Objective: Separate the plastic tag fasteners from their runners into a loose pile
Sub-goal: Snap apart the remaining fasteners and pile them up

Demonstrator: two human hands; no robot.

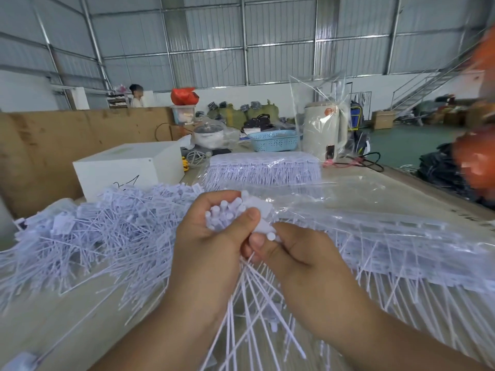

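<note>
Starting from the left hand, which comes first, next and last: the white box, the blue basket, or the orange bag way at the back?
From the left hand, in the head view:
1. White box, on the table, behind and left of the hand.
2. Blue basket, farther back, slightly right.
3. Orange bag, farthest, on a bin beyond the table.

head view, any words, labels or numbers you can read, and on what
None can be read.
White box: a black scrawl on its front, not legible.
Table: dark marks along the right edge, blurred.
Kettle: an orange sticker, too small to read.
Loose pile of fasteners: tags show faint print, too small.
</note>
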